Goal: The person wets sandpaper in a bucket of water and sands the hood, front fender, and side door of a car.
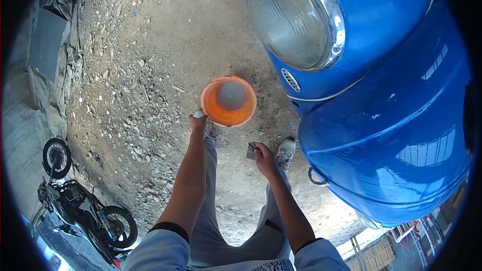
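Observation:
An orange bucket [229, 120] stands on the dirt ground in front of me, with cloudy greyish water [231, 95] in its bottom. My left hand [198, 122] is closed beside the bucket's near left rim, on a small whitish thing [199, 114] whose kind I cannot make out. To the right and nearer me, my right hand [264, 155] pinches a small, flat, dark grey piece [251, 151] that looks like sandpaper. It is held above the ground, apart from the bucket. Close on the right is a glossy blue vehicle [366, 130] with a large round headlight [291, 22].
My shoe [286, 151] stands near the vehicle's lower edge. Gravel and rubble [135, 100] cover the ground at left. A dark motorcycle [83, 211] is at the lower left. A crumpled grey tarp [70, 65] lies along the left side.

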Available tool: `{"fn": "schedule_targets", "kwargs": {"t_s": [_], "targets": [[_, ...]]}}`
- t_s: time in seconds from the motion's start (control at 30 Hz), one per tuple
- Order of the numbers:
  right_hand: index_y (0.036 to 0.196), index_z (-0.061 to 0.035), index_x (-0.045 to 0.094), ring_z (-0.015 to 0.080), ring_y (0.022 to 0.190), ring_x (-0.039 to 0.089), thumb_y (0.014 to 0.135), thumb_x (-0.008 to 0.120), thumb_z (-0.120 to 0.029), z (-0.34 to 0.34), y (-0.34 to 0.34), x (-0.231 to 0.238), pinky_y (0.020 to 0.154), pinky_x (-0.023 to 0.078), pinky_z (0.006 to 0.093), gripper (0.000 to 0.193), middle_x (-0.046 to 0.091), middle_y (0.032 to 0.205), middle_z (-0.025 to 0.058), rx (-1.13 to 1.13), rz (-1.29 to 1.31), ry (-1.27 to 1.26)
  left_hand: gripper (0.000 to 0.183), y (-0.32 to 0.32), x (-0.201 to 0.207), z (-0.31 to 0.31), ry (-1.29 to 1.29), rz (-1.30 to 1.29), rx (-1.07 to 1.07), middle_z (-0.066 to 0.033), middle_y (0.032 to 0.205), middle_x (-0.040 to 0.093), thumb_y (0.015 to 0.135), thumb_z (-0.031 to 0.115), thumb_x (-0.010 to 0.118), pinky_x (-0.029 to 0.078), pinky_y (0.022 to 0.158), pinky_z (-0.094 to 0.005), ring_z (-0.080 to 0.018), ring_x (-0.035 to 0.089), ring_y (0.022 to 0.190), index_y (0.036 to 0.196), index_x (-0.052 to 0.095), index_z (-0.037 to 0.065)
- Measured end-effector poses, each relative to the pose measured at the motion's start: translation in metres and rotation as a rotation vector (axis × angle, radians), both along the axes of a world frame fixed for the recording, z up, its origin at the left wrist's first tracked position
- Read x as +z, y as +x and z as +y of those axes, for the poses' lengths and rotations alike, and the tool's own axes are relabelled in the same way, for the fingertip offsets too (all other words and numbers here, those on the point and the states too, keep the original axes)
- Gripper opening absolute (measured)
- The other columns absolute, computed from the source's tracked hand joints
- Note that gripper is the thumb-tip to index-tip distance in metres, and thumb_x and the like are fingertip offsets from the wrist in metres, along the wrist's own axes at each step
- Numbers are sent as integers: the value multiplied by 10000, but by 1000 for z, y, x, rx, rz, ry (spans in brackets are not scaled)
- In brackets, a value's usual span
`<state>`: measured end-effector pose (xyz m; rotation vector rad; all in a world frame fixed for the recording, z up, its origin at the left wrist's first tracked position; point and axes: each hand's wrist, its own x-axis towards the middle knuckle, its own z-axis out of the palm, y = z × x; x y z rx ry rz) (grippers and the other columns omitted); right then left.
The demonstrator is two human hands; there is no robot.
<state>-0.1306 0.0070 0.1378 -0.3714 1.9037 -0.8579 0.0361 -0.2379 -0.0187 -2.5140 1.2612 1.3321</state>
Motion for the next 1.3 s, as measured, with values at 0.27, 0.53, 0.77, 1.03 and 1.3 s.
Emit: {"fn": "schedule_targets", "kwargs": {"t_s": [0.27, 0.53, 0.77, 1.03, 1.3], "targets": [[1217, -24, 628, 124, 820, 599, 992, 584, -83, -39, 16, -38, 777, 488, 283, 237, 674, 899, 85, -26, -12, 118, 641, 21, -71, 0, 298, 644, 323, -186, 1137, 682, 757, 119, 780, 560, 856, -379, -276, 690, 994, 1309, 536, -96], [1232, -20, 634, 115, 887, 601, 985, 587, -83, -144, 38, -11, 825, 483, 275, 259, 670, 943, 71, -93, -157, 130, 405, 58, -43, -52, 291, 447, 191, -149, 972, 677, 767, -9, 624, 596, 685, -402, -265, 701, 802, 1156, 624, -121], [1272, -38, 603, 236, 993, 657, 924, 629, -72, -260, 5, 48, 872, 522, 342, 350, 657, 1150, 125, 144, 141, 10, 272, 19, 131, -116, 215, 284, -303, -208, 742, 715, 746, 183, 676, 543, 662, -409, -269, 723, 707, 852, 730, -60], [1179, -93, 612, 281, 1129, 621, 842, 630, -132, -411, -19, 98, 954, 505, 449, 340, 621, 1178, 109, 838, 802, -233, 254, 5, 367, -262, 125, 303, -424, -101, 773, 719, 857, 184, 732, 503, 638, -324, -125, 647, 700, 890, 740, -68], [1180, -51, 637, 343, 1072, 654, 880, 600, -113, -487, -35, 125, 918, 525, 448, 309, 657, 1163, 166, 266, 181, -64, 242, -36, 406, -351, 39, 350, -384, -50, 757, 696, 840, 167, 731, 483, 616, -317, -102, 602, 686, 834, 723, -75]]}}
